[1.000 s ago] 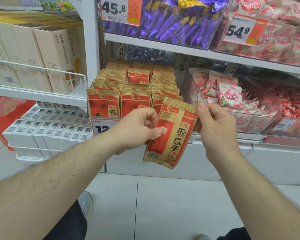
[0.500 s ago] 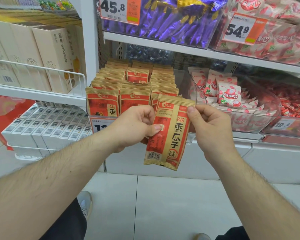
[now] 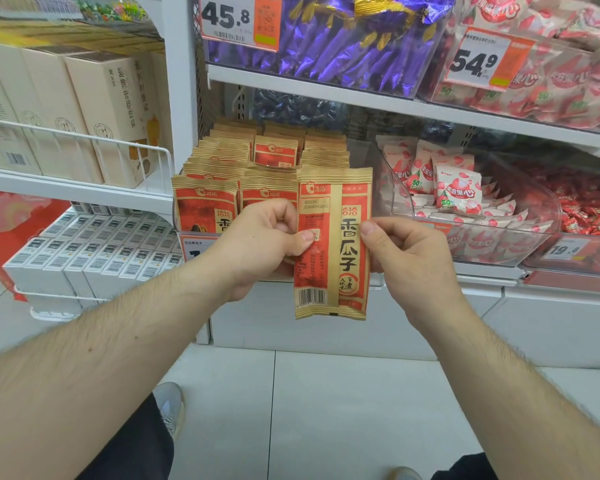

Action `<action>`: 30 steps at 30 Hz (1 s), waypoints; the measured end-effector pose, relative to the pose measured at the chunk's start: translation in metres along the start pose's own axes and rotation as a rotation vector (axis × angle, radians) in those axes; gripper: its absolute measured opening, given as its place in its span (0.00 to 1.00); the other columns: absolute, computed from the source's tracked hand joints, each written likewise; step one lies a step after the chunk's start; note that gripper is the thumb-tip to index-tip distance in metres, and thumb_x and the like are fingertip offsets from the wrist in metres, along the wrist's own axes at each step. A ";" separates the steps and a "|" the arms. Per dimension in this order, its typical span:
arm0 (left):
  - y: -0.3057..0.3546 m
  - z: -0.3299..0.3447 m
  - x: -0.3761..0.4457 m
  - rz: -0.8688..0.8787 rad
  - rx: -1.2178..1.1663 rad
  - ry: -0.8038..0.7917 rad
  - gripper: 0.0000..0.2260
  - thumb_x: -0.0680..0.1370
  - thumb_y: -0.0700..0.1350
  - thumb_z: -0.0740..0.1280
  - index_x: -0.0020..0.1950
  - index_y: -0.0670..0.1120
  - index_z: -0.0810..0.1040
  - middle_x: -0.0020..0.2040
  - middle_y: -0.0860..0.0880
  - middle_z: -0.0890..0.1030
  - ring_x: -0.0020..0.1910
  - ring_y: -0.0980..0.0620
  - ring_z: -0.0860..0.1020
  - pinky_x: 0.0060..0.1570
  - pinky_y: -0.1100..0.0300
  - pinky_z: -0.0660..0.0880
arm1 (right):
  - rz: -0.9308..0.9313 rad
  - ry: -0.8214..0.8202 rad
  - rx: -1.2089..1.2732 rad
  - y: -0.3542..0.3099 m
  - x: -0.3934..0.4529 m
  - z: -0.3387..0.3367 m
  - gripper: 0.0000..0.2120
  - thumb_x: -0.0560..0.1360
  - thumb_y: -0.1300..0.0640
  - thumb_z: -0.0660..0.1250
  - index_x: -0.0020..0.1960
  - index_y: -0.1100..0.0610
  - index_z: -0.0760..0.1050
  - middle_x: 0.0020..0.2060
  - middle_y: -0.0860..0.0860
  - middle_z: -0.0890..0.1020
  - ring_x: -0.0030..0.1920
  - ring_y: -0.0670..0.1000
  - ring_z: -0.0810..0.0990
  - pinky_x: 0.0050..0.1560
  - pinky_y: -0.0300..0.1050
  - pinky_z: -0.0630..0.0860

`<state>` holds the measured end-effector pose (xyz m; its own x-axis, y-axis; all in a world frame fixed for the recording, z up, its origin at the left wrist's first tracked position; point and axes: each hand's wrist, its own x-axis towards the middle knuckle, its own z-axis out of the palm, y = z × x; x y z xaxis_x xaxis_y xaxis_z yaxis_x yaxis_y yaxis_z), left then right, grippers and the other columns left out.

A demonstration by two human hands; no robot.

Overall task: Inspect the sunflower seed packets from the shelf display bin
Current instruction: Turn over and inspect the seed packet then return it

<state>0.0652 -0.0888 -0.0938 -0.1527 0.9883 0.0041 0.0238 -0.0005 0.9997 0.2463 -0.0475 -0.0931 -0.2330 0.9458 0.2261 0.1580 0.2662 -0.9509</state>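
Both hands clamp 1 sunflower seed packet [image 3: 333,244], held upright in front of the shelf display bin [image 3: 378,282]. Left hand [image 3: 257,247]: thumb pressed flat on the packet's left half, near a small square mark; remaining fingers curled behind the packet, out of sight. Right hand [image 3: 409,258]: thumb tip on the packet's right edge at mid-height, fingers curled behind. Packet is kraft-brown and red, with a vertical brown band, large black characters on the right, a printed date line near the top left, and a barcode at the lower left; top and bottom seams are crimped. Packet hangs clear of the bin, its top edge overlapping the front row. Behind it, the bin holds rows of matching packets [image 3: 205,209] standing upright, fronts facing out, 3 columns across. A price tag [image 3: 196,247] on the bin front is partly hidden by the left wrist. Right of this bin: a clear bin of white-and-red strawberry candy bags [image 3: 458,192]. Shelf above: purple-wrapped sweets [image 3: 343,39] with tag 45.8, red-and-white bags [image 3: 551,84] with tag 54.9. Left: beige cartons [image 3: 94,112] behind a white wire rail, white boxes [image 3: 94,251] with barcodes below. Floor: pale tile [image 3: 309,410]; 1 grey shoe [image 3: 170,407] visible.
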 end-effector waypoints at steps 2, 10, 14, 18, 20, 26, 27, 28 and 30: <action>0.001 -0.001 0.000 -0.015 -0.057 0.000 0.12 0.78 0.33 0.67 0.38 0.44 0.69 0.38 0.44 0.85 0.40 0.46 0.85 0.36 0.52 0.83 | 0.016 -0.014 0.004 0.000 0.000 0.000 0.07 0.79 0.58 0.67 0.51 0.58 0.82 0.40 0.50 0.87 0.39 0.47 0.86 0.38 0.38 0.81; 0.001 -0.001 -0.001 -0.024 -0.102 -0.011 0.13 0.79 0.34 0.65 0.38 0.44 0.68 0.33 0.50 0.83 0.37 0.49 0.84 0.32 0.55 0.81 | 0.010 -0.087 -0.043 -0.004 0.002 -0.007 0.07 0.78 0.56 0.67 0.51 0.58 0.82 0.40 0.51 0.87 0.35 0.44 0.83 0.36 0.38 0.80; 0.002 -0.001 0.000 -0.027 -0.147 0.011 0.12 0.79 0.34 0.65 0.38 0.45 0.68 0.35 0.48 0.84 0.36 0.48 0.84 0.31 0.55 0.80 | 0.008 -0.128 -0.066 -0.003 0.002 -0.007 0.08 0.78 0.55 0.67 0.53 0.56 0.82 0.41 0.49 0.87 0.40 0.48 0.85 0.40 0.42 0.82; 0.003 -0.001 0.001 -0.030 -0.182 0.033 0.12 0.80 0.34 0.64 0.39 0.44 0.68 0.36 0.48 0.85 0.34 0.49 0.84 0.29 0.57 0.79 | 0.004 -0.160 -0.055 -0.002 0.002 -0.007 0.09 0.78 0.56 0.67 0.55 0.57 0.82 0.41 0.48 0.87 0.41 0.47 0.86 0.38 0.38 0.80; 0.003 0.000 0.001 -0.030 -0.184 0.036 0.11 0.80 0.34 0.64 0.39 0.44 0.68 0.36 0.48 0.85 0.34 0.49 0.84 0.29 0.57 0.79 | -0.007 -0.174 -0.049 -0.003 0.002 -0.009 0.09 0.77 0.56 0.67 0.56 0.56 0.82 0.41 0.49 0.87 0.40 0.45 0.85 0.36 0.35 0.78; 0.001 -0.004 0.006 -0.029 -0.251 0.083 0.13 0.80 0.35 0.64 0.39 0.45 0.67 0.42 0.45 0.85 0.41 0.45 0.85 0.33 0.53 0.81 | -0.062 -0.269 -0.106 -0.004 0.001 -0.014 0.10 0.76 0.58 0.68 0.57 0.52 0.80 0.42 0.61 0.85 0.36 0.46 0.83 0.34 0.33 0.75; 0.001 -0.004 0.006 -0.036 -0.260 0.088 0.13 0.80 0.35 0.64 0.38 0.45 0.67 0.43 0.43 0.85 0.43 0.44 0.85 0.34 0.52 0.82 | -0.070 -0.285 -0.134 -0.003 0.002 -0.015 0.12 0.76 0.55 0.69 0.58 0.52 0.80 0.43 0.64 0.84 0.37 0.48 0.82 0.34 0.34 0.75; 0.000 -0.004 0.007 -0.042 -0.265 0.093 0.13 0.80 0.35 0.64 0.38 0.46 0.67 0.45 0.42 0.85 0.45 0.42 0.84 0.35 0.51 0.82 | -0.076 -0.299 -0.160 -0.004 0.002 -0.016 0.15 0.74 0.52 0.69 0.60 0.51 0.80 0.43 0.66 0.83 0.37 0.50 0.81 0.35 0.35 0.76; 0.000 -0.004 0.007 -0.048 -0.268 0.102 0.13 0.80 0.36 0.64 0.38 0.46 0.68 0.49 0.40 0.85 0.48 0.40 0.84 0.37 0.50 0.83 | -0.091 -0.326 -0.195 -0.007 0.001 -0.018 0.21 0.69 0.47 0.68 0.61 0.50 0.79 0.40 0.65 0.82 0.35 0.50 0.79 0.36 0.36 0.76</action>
<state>0.0601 -0.0824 -0.0939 -0.2464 0.9676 -0.0550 -0.2458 -0.0075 0.9693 0.2620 -0.0454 -0.0824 -0.5419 0.8166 0.1989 0.2945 0.4061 -0.8651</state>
